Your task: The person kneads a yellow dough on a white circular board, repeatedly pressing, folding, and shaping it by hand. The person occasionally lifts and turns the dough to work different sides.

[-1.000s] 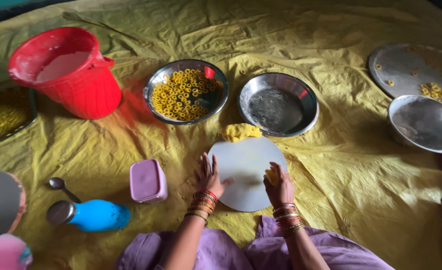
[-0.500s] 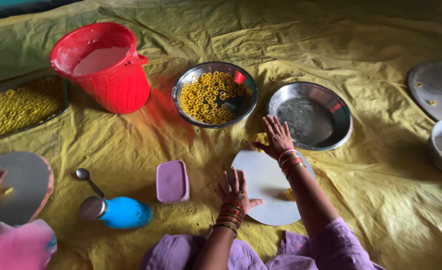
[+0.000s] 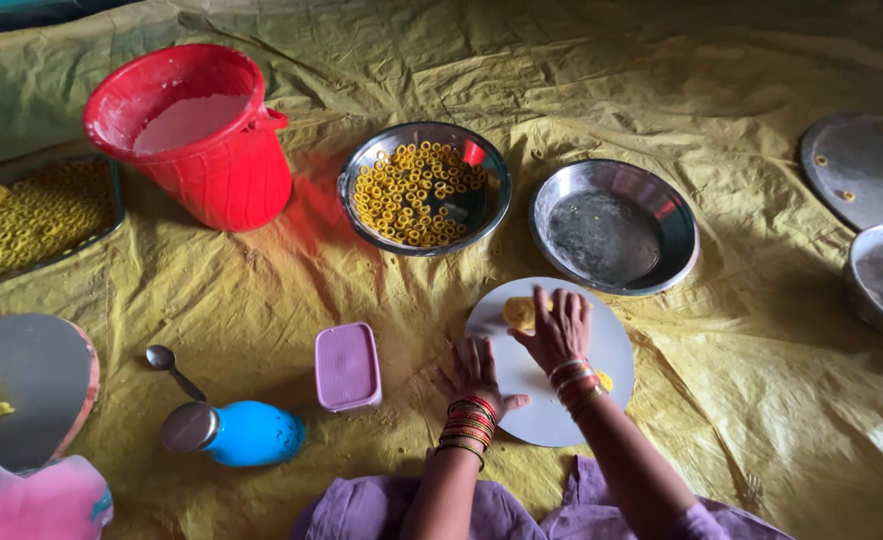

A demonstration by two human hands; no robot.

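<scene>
The right hand [image 3: 558, 328] lies flat, fingers spread, on a lump of yellow dough [image 3: 518, 312] at the far side of the round white board [image 3: 601, 345]; the left hand [image 3: 475, 372], also spread, rests on the board's near left edge. The board sits on the yellow sheet [image 3: 741, 380], just in front of an empty steel bowl [image 3: 613, 226].

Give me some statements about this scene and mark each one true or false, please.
1. The right hand presses a lump of yellow dough on the round white board. True.
2. The left hand holds the spoon. False: the left hand rests at the board's left edge; the spoon lies on the yellow sheet, apart from it.
3. The red bucket lies tipped on its side. False: it stands upright.
4. The steel bowl beside the bucket holds yellow rings. True.
5. The pink box has its lid off. False: the lid is on.
</scene>
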